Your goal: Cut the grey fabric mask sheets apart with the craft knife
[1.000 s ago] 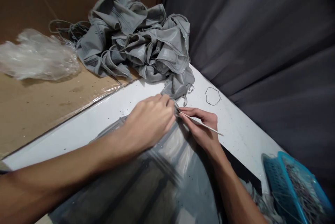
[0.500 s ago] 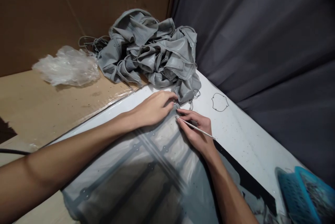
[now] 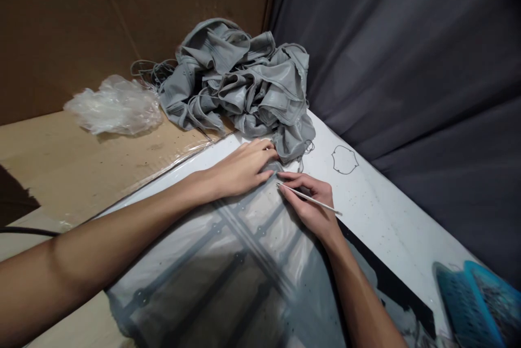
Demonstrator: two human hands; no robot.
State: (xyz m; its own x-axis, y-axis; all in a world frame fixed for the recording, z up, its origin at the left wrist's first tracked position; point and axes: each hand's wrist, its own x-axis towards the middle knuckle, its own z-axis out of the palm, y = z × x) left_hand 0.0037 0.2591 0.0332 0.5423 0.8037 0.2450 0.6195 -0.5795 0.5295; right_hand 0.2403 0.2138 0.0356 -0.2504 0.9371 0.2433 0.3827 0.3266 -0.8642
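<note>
Thin grey sheet [image 3: 228, 277] lies on white table [image 3: 391, 223], under both hands. Left hand [image 3: 240, 171] rests on far edge, thumb and fingers apart, maybe so sheet lies flat. Right hand [image 3: 307, 209] pinches white stick [image 3: 311, 200] like pencil, likely for small, careful moves. Crumpled grey heap [image 3: 240, 76] sits behind, perhaps leaving room. Clear plastic [image 3: 116, 106] beside heap. Blue basket [image 3: 458, 304] at right, likely for easy reach.

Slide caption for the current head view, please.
Left hand on a translucent grey sheet, right hand holding a thin white stick; crumpled grey material beyond.
</note>
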